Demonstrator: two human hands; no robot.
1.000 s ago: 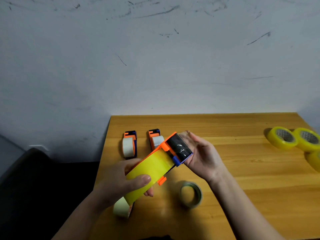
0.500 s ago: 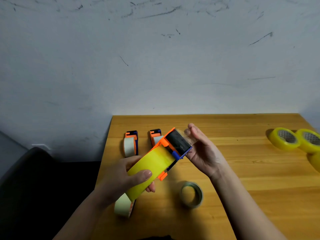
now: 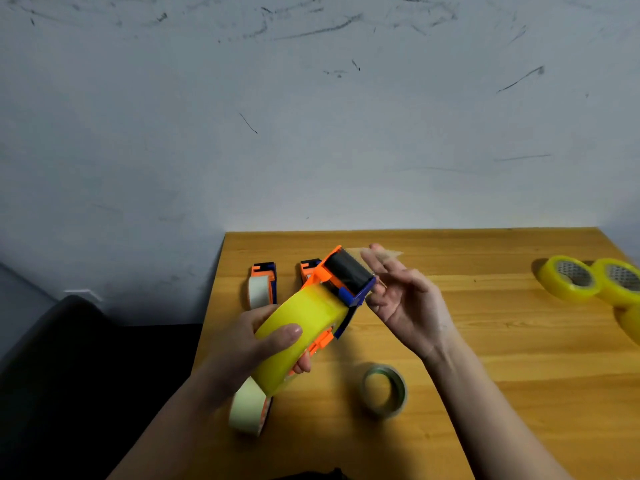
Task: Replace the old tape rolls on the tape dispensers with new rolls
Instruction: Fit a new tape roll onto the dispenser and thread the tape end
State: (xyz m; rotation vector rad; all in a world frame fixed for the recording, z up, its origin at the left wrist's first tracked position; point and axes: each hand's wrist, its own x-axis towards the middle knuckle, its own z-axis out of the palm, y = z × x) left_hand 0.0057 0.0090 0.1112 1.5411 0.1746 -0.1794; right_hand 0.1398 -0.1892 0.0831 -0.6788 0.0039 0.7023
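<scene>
The left hand (image 3: 249, 344) grips the new yellow roll (image 3: 298, 327) seated in the orange-and-blue dispenser (image 3: 341, 289), thumb curled over the top of the roll and fingers wrapped underneath. The dispenser is held above the table (image 3: 485, 341), its nose pointing to about one o'clock. The right hand (image 3: 405, 299) sits just at the nose with fingers loosely spread; a thin clear strip of tape (image 3: 384, 252) seems to stick to the fingertips, though whether they actually pinch it I cannot tell.

Compared with a second ago, the right hand has drawn back from cupping the black roller (image 3: 348, 271) and the tape end now trails past the nose toward one o'clock. The dispenser has also lifted a little and tilted further away. To my eye that means the leader has been threaded over the roller, so this dispenser is nearly loaded.

The rest has not shifted: two dispensers with pale rolls (image 3: 263, 285) lie at eleven o'clock of the held one, another (image 3: 247, 407) lies under the left wrist, a spent roll (image 3: 384, 389) rests at five o'clock, and fresh yellow rolls (image 3: 568, 278) wait at three o'clock by the table edge.
</scene>
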